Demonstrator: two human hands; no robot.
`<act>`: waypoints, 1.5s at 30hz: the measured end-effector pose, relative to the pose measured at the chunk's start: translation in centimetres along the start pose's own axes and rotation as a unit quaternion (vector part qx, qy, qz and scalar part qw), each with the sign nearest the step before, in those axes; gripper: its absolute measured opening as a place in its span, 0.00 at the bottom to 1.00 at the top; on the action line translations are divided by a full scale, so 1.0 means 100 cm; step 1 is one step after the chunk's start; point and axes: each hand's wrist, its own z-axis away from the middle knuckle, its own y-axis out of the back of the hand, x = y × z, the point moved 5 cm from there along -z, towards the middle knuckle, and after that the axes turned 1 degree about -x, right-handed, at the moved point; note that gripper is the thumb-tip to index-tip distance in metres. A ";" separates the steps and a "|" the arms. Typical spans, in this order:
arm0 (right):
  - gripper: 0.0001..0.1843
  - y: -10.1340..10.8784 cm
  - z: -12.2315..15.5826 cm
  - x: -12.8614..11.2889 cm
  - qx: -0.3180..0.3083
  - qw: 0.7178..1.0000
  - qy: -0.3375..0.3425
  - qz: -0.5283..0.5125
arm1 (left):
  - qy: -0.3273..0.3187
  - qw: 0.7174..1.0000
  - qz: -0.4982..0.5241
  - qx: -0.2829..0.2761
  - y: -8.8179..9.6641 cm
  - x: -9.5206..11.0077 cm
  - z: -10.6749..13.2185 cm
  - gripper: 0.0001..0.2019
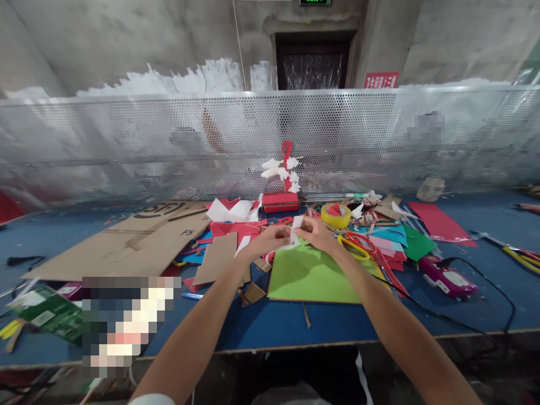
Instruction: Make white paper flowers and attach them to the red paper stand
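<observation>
Both my hands meet over the green paper (312, 281), holding a small white piece of paper (297, 221) between them. My left hand (274, 237) pinches its lower left part, with fingers bent. On the other side, my right hand (314, 232) grips the same piece between thumb and fingers. Just behind stands a red cardboard piece with a hooked top (287, 149) on a red box-like base (280, 202); white paper flowers (294, 177) are fixed to it. Yellow-handled scissors (356, 249) lie right of my right hand.
A large brown cardboard sheet (139, 242) covers the left of the blue table (270, 326). A roll of yellow tape (336, 215), paper scraps and a purple device (449, 279) with a black cable lie to the right. A perforated metal panel (236, 140) bounds the back.
</observation>
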 end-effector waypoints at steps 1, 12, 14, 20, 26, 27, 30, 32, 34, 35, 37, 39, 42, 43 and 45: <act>0.15 0.000 0.000 0.000 0.000 1.000 -0.003 0.002 | 0.001 1.000 0.003 -0.001 0.000 -0.001 -0.001 0.16; 0.16 0.003 -0.001 0.009 0.024 1.000 -0.020 -0.001 | -0.051 0.998 0.031 0.016 -0.002 0.003 0.000 0.15; 0.14 0.004 -0.001 0.011 0.033 0.999 -0.020 0.003 | -0.065 0.997 0.035 0.018 -0.002 0.006 0.001 0.15; 0.12 0.004 -0.001 0.013 0.036 0.999 -0.037 -0.004 | -0.074 0.996 -0.001 0.041 -0.002 0.010 0.002 0.15; 0.15 0.003 0.001 0.009 0.036 0.998 -0.059 -0.006 | -0.063 0.995 -0.039 0.072 0.001 0.007 0.000 0.12; 0.15 0.002 0.001 0.009 0.035 0.998 -0.061 -0.005 | -0.063 0.994 -0.041 0.076 0.002 0.007 0.000 0.12; 0.19 0.002 0.001 0.011 0.032 0.997 -0.073 -0.005 | -0.059 0.994 -0.050 0.083 0.003 0.005 -0.001 0.11; 0.22 0.000 0.001 0.015 0.026 0.996 -0.083 -0.005 | -0.061 0.992 -0.056 0.093 0.005 0.005 -0.001 0.11; 0.23 -0.001 0.000 0.018 0.022 0.997 -0.078 -0.006 | -0.069 0.991 -0.055 0.103 0.006 0.004 -0.001 0.11; 0.23 -0.001 -0.001 0.020 0.025 0.997 -0.071 -0.002 | -0.073 0.990 -0.049 0.107 0.007 0.004 -0.002 0.11; 0.22 0.000 -0.003 0.020 0.041 0.998 -0.045 0.016 | -0.079 0.990 -0.029 0.114 0.008 0.002 -0.002 0.12; 0.20 0.002 -0.004 0.018 0.058 0.998 -0.021 0.028 | -0.081 0.989 -0.009 0.122 0.010 0.000 -0.003 0.12; 0.18 0.001 -0.004 0.013 0.057 0.998 -0.005 0.015 | -0.074 0.987 0.009 0.140 0.012 -0.003 -0.004 0.14; 0.19 -0.001 -0.003 0.011 0.046 0.999 -0.005 0.006 | -0.072 0.987 0.014 0.143 0.012 -0.004 -0.004 0.14; 0.22 -0.006 -0.001 0.009 0.013 1.000 -0.009 -0.012 | -0.076 0.986 0.022 0.147 0.011 -0.004 -0.004 0.14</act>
